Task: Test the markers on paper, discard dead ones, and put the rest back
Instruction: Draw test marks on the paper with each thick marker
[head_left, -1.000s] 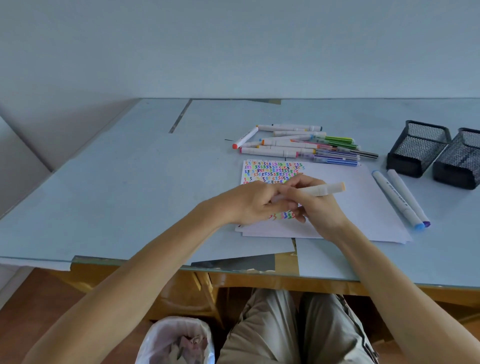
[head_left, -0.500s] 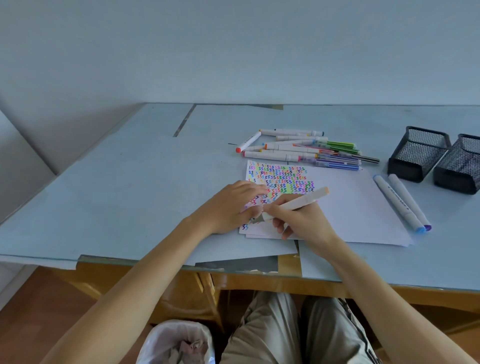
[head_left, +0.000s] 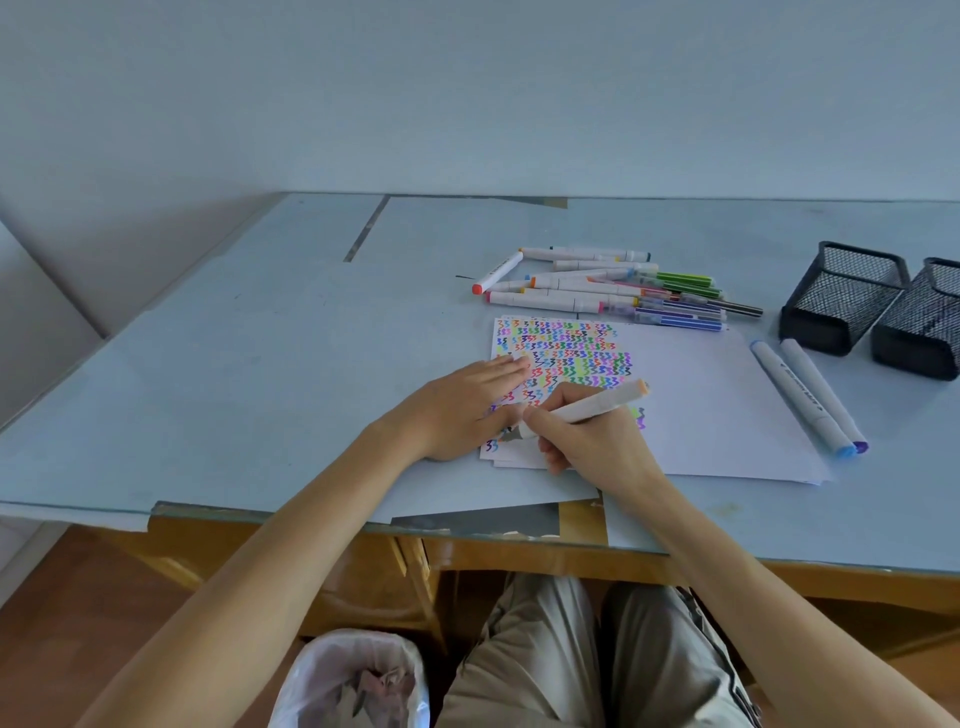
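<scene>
Bare forearms (head_left: 270, 545), khaki trousers (head_left: 597, 654)

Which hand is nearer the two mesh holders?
Right. The right hand holds a marker mid-sheet, toward the mesh holders; the left hand presses the paper's far-side edge.

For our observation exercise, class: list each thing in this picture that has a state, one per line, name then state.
Left hand: flat, pressing the paper.
Right hand: gripping the marker.
Peach-ended marker: uncapped, tip at the paper.
Test paper: partly filled with coloured squiggles.
Marker pile: lying loose on the desk.
Two mesh holders: tipped over.
Bin: lined, holding scraps.
</scene>
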